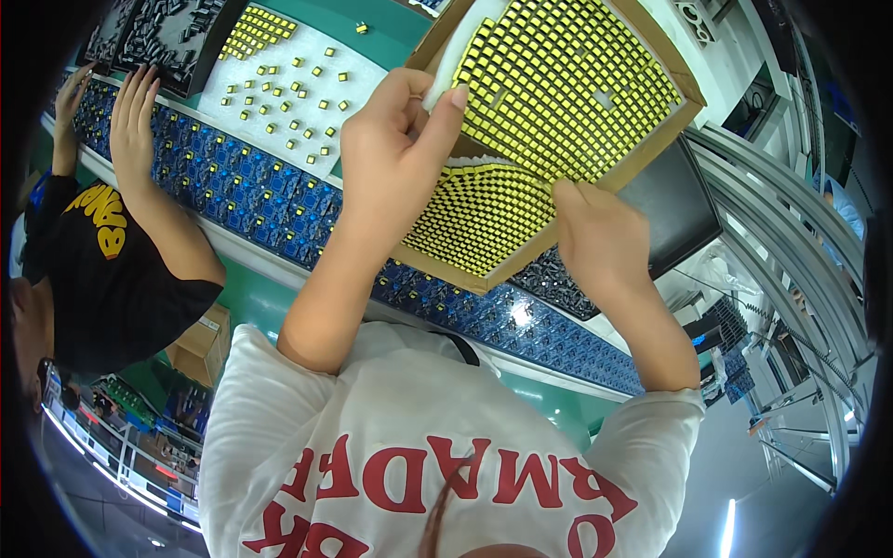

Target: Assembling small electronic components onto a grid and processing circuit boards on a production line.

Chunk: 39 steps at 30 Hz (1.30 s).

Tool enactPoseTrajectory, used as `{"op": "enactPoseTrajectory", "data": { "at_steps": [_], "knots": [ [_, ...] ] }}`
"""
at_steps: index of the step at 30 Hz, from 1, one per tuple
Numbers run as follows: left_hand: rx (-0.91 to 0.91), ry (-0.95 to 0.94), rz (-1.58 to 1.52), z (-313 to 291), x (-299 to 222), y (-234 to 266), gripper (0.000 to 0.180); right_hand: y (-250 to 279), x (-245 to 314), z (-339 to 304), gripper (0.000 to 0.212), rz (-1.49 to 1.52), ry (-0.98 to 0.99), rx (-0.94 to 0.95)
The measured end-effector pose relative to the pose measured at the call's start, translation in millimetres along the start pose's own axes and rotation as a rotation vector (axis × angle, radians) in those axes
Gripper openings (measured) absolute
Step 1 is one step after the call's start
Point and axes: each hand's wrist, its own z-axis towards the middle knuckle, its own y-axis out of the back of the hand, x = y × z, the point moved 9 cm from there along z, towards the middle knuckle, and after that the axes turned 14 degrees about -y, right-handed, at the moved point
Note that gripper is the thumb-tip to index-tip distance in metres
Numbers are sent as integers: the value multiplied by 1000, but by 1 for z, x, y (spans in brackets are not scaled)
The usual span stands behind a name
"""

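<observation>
Over the worktop (pixel 321 20), in the head view, pinching the left edge of a white foam sheet (pixel 458 51) with the left hand (pixel 386 139); curling the right hand (pixel 605 237) near its lower edge, leaving the exact grip impossible to tell; supporting rows of yellow components (pixel 567 93) at a cardboard box (pixel 651 149) above blue circuit boards (pixel 270 209)
</observation>
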Motion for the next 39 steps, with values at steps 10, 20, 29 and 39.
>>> {"op": "enactPoseTrajectory", "data": {
  "at_steps": [10, 20, 29, 39],
  "knots": [
    [-13, 13, -8, 0, 1, 3, 23, 11, -2, -8, 7, -30, 39, 3],
    [14, 14, 42, 2, -1, 4, 24, 13, -29, -24, 7, -8, -83, 26],
    [45, 13, 87, 2, -8, 2, 26, 14, 0, -10, 8, 114, -8, -5],
    [17, 22, 44, 0, -5, 2, 25, -3, -12, -9, 4, -12, -96, -7]
  ]
}}
